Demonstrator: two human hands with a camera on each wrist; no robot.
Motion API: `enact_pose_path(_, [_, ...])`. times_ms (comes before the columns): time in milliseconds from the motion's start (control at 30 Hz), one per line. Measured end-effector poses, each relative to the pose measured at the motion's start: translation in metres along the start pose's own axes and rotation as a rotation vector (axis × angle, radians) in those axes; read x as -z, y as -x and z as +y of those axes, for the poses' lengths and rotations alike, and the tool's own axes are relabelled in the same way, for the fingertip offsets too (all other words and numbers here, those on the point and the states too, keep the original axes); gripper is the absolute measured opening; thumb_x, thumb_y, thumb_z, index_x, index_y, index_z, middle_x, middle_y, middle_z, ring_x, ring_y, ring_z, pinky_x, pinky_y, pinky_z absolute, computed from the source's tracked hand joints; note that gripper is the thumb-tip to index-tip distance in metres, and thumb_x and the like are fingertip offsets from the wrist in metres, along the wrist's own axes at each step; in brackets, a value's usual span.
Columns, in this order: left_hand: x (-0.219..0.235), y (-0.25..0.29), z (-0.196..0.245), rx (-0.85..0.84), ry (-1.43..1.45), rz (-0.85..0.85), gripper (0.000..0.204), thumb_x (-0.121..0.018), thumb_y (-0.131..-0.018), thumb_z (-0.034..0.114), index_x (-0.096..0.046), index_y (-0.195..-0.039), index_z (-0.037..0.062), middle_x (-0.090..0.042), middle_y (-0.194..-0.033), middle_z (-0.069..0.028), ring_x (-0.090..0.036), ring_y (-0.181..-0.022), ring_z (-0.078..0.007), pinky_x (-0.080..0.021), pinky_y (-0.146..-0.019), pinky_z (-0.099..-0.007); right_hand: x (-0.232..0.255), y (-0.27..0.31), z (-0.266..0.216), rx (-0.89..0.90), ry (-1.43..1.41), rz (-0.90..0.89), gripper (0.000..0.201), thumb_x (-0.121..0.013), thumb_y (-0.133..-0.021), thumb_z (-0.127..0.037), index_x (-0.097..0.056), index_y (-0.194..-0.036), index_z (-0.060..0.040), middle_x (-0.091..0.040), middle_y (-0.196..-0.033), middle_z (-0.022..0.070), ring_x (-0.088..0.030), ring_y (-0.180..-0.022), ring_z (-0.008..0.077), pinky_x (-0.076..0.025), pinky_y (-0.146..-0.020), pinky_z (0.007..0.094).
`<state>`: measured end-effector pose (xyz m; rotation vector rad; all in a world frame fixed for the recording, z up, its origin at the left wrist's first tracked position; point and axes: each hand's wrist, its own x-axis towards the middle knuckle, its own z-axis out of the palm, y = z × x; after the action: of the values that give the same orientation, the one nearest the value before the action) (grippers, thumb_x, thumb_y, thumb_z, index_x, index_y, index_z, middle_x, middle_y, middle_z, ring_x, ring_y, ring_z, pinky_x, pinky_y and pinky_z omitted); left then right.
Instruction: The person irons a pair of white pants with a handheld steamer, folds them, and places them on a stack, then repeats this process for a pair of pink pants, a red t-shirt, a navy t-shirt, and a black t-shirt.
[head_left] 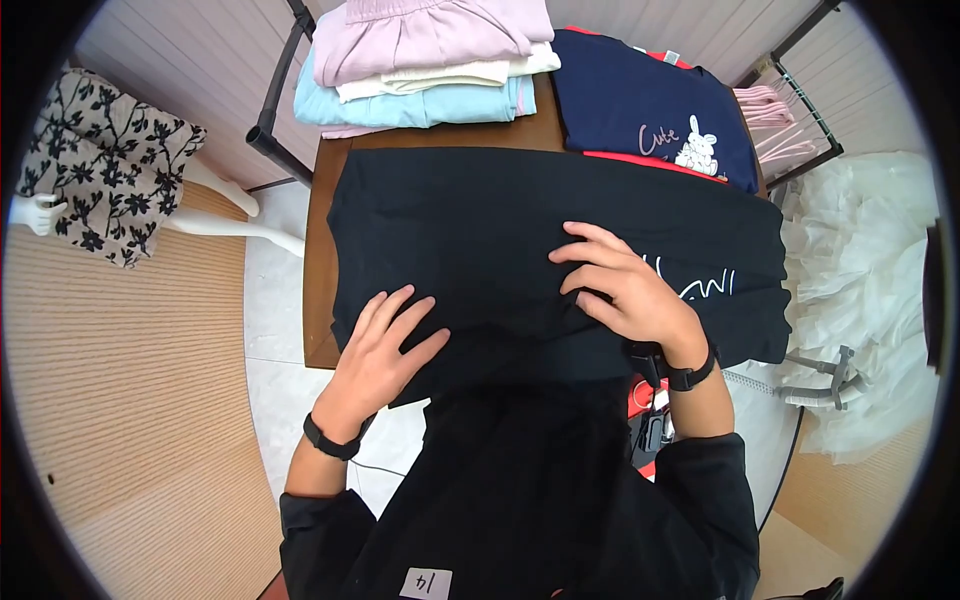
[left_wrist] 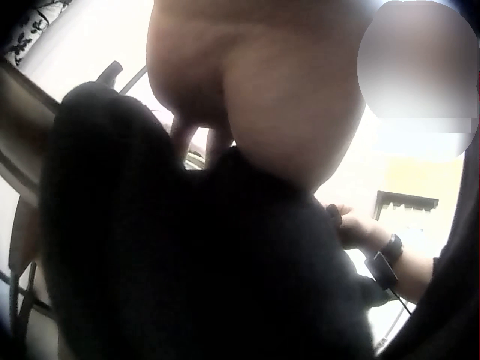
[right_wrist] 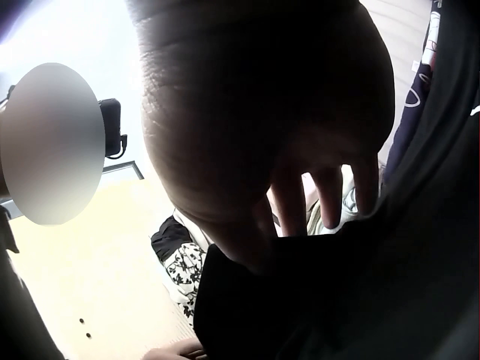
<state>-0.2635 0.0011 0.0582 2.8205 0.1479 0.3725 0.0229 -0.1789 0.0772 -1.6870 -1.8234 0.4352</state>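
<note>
A black garment [head_left: 460,220], probably a shirt, lies spread lengthwise across the brown table, with white lettering [head_left: 712,285] near its right end. My left hand [head_left: 375,355] rests on its near left part, fingers spread and loosely bent. On the right half, beside the lettering, my right hand [head_left: 630,290] touches the fabric with its fingers apart. The right wrist view shows the fingers [right_wrist: 327,196] reaching down to the black cloth [right_wrist: 360,285]. In the left wrist view, dark cloth [left_wrist: 210,262] hides the fingertips.
Folded lilac, white and light blue clothes [head_left: 430,60] are stacked at the back left. A navy shirt [head_left: 650,105] with a rabbit print lies at the back right, over something red. Pink hangers [head_left: 765,108] hang beyond it. The brown table's [head_left: 320,300] left edge shows.
</note>
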Motion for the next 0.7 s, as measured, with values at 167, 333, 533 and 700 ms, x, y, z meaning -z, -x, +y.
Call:
enact_pose_path(167, [0.011,-0.005,-0.006,-0.022,0.187,0.026,0.017,-0.066,-0.075,0.001,-0.069,-0.091,0.0047,-0.061,-0.119,-0.0134,-0.052,-0.124,-0.0363,-0.037,-0.108,-0.0530,0.003,-0.007,0.007,-0.054,-0.175,-0.006,0.015,-0.060,-0.077,0.003,-0.064,-0.090,-0.0008,-0.070,-0.103,0.0109,-0.060,-0.117,0.0328,-0.051,-0.091,0.0384])
enact_pose_path(333, [0.014,-0.052,-0.050,0.519,0.906,0.454,0.013,-0.061,-0.092,0.012,-0.059,-0.094,-0.0013,-0.059,-0.088,-0.0034,-0.055,-0.083,-0.0125,-0.048,-0.086,-0.0315,0.014,-0.046,0.023,-0.448,-0.453,0.080,0.015,-0.062,-0.091,-0.011,-0.062,-0.102,-0.0011,-0.054,-0.068,-0.0001,-0.051,-0.061,0.0079,-0.040,-0.054,0.0246])
enact_pose_path(533, [-0.028,-0.115,-0.115,0.837,0.926,0.360,0.044,-0.068,-0.091,0.021,-0.050,-0.124,-0.0014,-0.058,-0.085,-0.0037,-0.053,-0.077,-0.0085,-0.045,-0.067,-0.0236,-0.022,-0.082,0.071,-0.693,-0.664,0.316,0.042,-0.068,-0.088,-0.014,-0.053,-0.125,-0.0004,-0.055,-0.071,-0.0005,-0.048,-0.055,0.0050,-0.037,-0.045,0.0229])
enact_pose_path(700, [-0.027,-0.107,-0.114,0.747,1.035,0.341,0.045,-0.060,-0.087,-0.006,-0.050,-0.131,0.0011,-0.063,-0.086,-0.0049,-0.062,-0.081,-0.0120,-0.051,-0.072,-0.0235,-0.021,-0.073,0.071,-0.666,-0.645,0.251,0.041,-0.067,-0.086,-0.007,-0.055,-0.125,-0.0028,-0.054,-0.074,-0.0009,-0.047,-0.056,0.0054,-0.037,-0.045,0.0230])
